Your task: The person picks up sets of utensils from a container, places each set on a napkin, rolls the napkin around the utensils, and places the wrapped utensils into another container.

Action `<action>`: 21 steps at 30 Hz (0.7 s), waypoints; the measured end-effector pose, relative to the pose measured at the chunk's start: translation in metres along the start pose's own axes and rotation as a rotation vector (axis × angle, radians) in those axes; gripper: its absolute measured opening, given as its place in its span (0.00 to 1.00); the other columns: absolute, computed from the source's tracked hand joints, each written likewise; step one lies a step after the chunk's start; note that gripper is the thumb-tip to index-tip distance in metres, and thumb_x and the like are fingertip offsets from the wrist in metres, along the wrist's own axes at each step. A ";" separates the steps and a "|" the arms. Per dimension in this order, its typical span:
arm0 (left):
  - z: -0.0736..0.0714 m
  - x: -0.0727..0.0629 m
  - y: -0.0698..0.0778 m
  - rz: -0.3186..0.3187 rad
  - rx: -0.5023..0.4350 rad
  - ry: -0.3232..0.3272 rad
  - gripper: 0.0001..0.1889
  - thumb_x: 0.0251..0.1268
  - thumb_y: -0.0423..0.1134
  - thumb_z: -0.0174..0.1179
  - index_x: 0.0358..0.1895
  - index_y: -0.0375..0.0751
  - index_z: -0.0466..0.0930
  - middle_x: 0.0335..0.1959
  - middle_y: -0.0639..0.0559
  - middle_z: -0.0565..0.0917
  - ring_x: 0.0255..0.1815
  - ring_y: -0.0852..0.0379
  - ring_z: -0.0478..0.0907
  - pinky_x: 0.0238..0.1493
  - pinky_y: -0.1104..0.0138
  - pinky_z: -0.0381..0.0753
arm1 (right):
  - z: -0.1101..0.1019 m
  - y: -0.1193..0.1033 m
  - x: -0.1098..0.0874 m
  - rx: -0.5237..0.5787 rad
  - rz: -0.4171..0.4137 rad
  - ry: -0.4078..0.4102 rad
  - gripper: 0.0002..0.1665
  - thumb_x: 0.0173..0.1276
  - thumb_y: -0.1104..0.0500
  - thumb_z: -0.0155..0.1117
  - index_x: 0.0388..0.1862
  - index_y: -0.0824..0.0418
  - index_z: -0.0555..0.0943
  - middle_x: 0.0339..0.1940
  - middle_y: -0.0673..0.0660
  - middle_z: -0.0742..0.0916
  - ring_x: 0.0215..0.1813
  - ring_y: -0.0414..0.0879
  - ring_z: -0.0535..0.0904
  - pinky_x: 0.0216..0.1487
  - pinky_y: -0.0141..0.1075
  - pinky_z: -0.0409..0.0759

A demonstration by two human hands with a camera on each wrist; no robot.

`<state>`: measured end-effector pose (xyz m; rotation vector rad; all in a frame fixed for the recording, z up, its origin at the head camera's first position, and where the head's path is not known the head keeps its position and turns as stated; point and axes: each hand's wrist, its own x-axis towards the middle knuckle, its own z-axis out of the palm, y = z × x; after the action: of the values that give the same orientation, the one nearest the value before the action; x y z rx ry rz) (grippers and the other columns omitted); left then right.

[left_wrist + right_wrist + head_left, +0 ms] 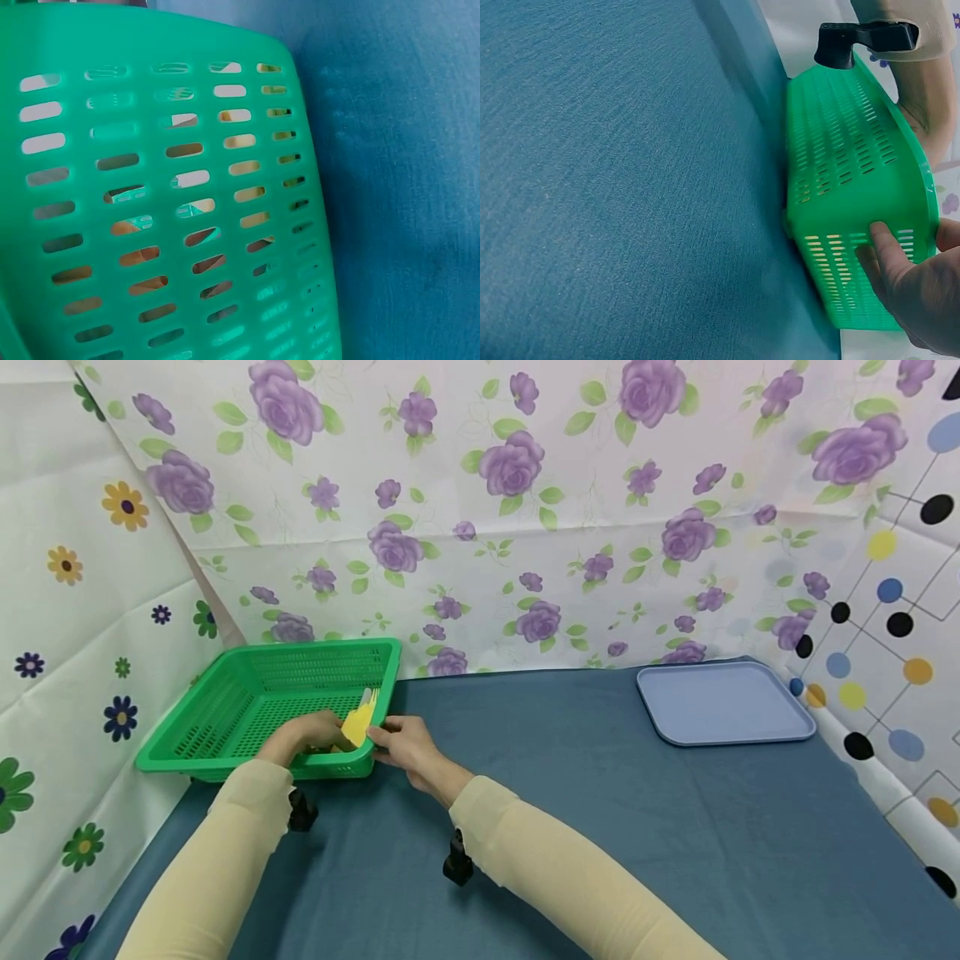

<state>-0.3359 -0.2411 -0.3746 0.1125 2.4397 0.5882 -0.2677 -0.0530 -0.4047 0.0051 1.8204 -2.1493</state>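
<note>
A green plastic basket [330, 766] with slotted walls stands at the left of the table. My left hand [307, 732] reaches down into its near right corner, where the front wall hides the fingertips; I cannot tell what they hold. Right beside that hand, a yellow piece [358, 723] with thin tines at its upper end leans against the basket's right side. My right hand [411, 750] grips the right rim near the front corner. In the right wrist view, that hand's fingers [889, 251] lie on the outer wall and its thumb is at the rim.
A light blue-grey tray [723, 702] lies at the back right of the blue tablecloth [540, 793]. Flowered sheeting [480, 602] rises along the back and left, and dotted sheeting [892, 693] stands at the right. Pale pieces show through the basket's slots in the left wrist view.
</note>
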 end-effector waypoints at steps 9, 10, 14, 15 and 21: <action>-0.001 0.001 -0.001 0.006 0.025 0.005 0.18 0.78 0.42 0.60 0.24 0.48 0.68 0.15 0.57 0.61 0.20 0.60 0.57 0.30 0.65 0.65 | 0.000 0.000 0.000 0.003 0.004 0.002 0.16 0.80 0.61 0.61 0.61 0.68 0.83 0.46 0.57 0.84 0.55 0.49 0.85 0.59 0.41 0.85; 0.000 0.001 -0.001 0.004 0.025 0.008 0.19 0.77 0.42 0.60 0.23 0.48 0.67 0.15 0.57 0.61 0.20 0.60 0.57 0.30 0.65 0.65 | 0.000 0.000 0.000 0.003 0.004 0.002 0.16 0.80 0.61 0.61 0.61 0.68 0.83 0.46 0.57 0.84 0.55 0.49 0.85 0.59 0.41 0.85; -0.001 -0.001 0.000 0.010 0.023 0.016 0.22 0.77 0.42 0.60 0.20 0.51 0.65 0.14 0.57 0.60 0.18 0.61 0.56 0.29 0.65 0.64 | 0.001 0.001 0.001 0.002 0.002 0.000 0.18 0.80 0.61 0.61 0.62 0.69 0.82 0.46 0.57 0.84 0.55 0.49 0.85 0.61 0.42 0.85; -0.001 -0.002 0.000 0.011 0.025 0.020 0.24 0.77 0.41 0.60 0.19 0.51 0.64 0.14 0.58 0.60 0.17 0.61 0.56 0.29 0.65 0.64 | 0.001 0.001 0.001 0.000 0.001 0.001 0.18 0.80 0.61 0.61 0.62 0.69 0.82 0.46 0.57 0.84 0.55 0.49 0.85 0.61 0.42 0.85; -0.005 0.001 -0.003 0.028 -0.002 0.070 0.18 0.79 0.36 0.54 0.24 0.40 0.76 0.21 0.48 0.74 0.16 0.62 0.57 0.28 0.64 0.69 | 0.001 0.001 0.003 0.000 0.006 0.006 0.18 0.80 0.61 0.62 0.63 0.68 0.82 0.47 0.57 0.84 0.55 0.50 0.85 0.61 0.43 0.84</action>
<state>-0.3395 -0.2453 -0.3724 0.1277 2.5086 0.6167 -0.2697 -0.0546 -0.4061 0.0166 1.8214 -2.1478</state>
